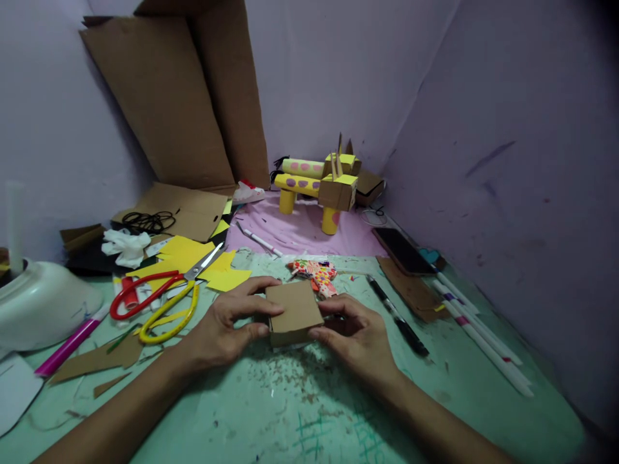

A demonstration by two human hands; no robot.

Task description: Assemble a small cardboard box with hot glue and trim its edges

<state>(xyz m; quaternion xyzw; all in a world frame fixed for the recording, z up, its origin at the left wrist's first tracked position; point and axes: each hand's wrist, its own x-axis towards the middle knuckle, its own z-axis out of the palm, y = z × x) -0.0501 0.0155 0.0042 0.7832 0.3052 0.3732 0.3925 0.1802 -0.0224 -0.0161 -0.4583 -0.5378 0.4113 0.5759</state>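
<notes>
A small square cardboard box (294, 306) sits between my two hands, low over the green table (232, 425). My left hand (225, 325) grips its left side, one finger lying on the top face and the thumb at the front corner. On the opposite side, my right hand (358, 332) pinches the box near its front right corner with thumb and fingers. A bit of something white shows under the box's front edge. Just behind it lies a glue gun with a colourful floral pattern (316, 272), partly hidden by the box and fingers.
Red-and-yellow scissors (188, 277) lie on yellow paper (232, 278) at left, near a white pot (48, 306). A black pen (399, 319), a phone (403, 250) and white sticks (483, 341) are at right. Cardboard animal figures (338, 192) stand behind, beside tall cardboard (159, 96).
</notes>
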